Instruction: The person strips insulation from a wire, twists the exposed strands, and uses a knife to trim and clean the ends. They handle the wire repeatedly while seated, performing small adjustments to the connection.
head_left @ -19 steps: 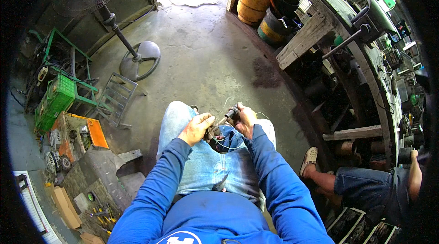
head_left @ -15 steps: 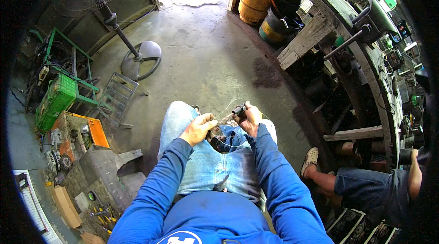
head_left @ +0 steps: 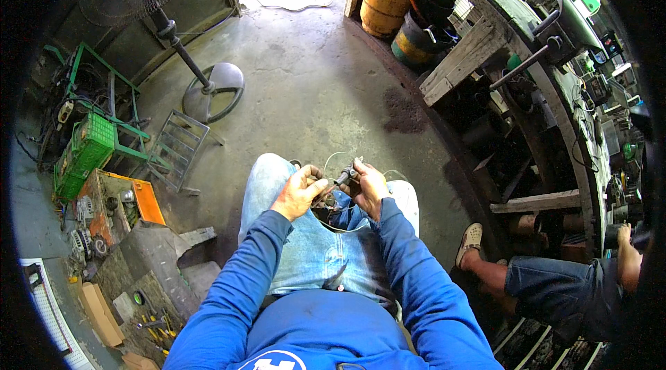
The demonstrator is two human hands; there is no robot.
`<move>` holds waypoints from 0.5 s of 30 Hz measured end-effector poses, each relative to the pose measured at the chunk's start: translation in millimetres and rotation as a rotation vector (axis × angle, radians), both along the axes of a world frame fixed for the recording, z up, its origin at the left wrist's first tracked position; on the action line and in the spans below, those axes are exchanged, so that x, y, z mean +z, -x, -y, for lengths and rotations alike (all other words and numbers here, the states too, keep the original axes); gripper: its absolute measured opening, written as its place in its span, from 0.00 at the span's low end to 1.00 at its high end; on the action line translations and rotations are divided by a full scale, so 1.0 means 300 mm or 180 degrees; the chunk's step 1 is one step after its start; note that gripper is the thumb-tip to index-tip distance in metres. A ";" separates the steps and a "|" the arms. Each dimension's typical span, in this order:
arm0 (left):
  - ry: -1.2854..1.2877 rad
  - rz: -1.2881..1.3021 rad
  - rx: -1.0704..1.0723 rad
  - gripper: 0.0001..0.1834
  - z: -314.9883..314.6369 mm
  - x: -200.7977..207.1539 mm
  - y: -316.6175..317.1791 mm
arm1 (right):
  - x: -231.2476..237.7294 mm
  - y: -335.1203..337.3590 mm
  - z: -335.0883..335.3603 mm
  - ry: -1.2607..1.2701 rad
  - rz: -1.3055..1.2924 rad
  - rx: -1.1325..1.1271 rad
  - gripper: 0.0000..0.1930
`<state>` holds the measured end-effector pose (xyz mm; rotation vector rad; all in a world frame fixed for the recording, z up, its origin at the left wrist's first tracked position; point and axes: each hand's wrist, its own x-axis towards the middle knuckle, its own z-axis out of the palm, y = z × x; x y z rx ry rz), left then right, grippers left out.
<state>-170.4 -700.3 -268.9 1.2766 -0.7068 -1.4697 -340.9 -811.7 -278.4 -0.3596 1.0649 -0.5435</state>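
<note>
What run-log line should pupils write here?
right hand: holds small dark cylindrical part; left hand: close beside it; place: above faded blue denim jeans

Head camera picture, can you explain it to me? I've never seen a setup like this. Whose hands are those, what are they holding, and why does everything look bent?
There's no robot here. A person wears two wide fisheye cameras side by side on their head. This is the left one's view, looking down; its lens bends straight edges near the rim.

The bare hands are the wearer's, above the lap in light blue jeans. The right hand holds a small dark cylindrical part. The left hand is pinched close to it; exactly what it grips is too small to tell. A thin wire loops nearby.

Around them are a standing fan, green crates and, at right, another person's leg.
</note>
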 end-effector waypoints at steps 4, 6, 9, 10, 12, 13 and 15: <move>0.0056 0.0282 0.0060 0.09 0.003 0.018 -0.001 | 0.053 0.008 -0.022 0.0265 -0.0164 0.0084 0.13; 0.0107 0.0520 0.0072 0.10 0.000 0.028 0.004 | 0.055 0.019 -0.018 0.0264 -0.0111 0.0391 0.14; -0.0082 0.0096 -0.0214 0.13 -0.004 0.039 0.019 | 0.036 0.021 -0.015 0.0192 -0.0233 0.0132 0.13; -0.0004 0.0371 -0.0311 0.14 -0.004 0.042 0.025 | 0.029 0.020 -0.016 0.0243 -0.0269 0.0113 0.13; 0.0024 0.0825 -0.0504 0.16 -0.002 0.046 0.032 | 0.023 0.015 -0.020 0.0179 -0.0482 0.0054 0.14; -0.0185 0.0876 -0.0560 0.17 -0.002 0.049 0.031 | 0.024 0.014 -0.030 0.0299 -0.0438 0.0222 0.15; -0.0029 0.0863 -0.0419 0.18 -0.005 0.053 0.033 | 0.030 0.015 -0.050 0.0393 -0.0536 0.0473 0.17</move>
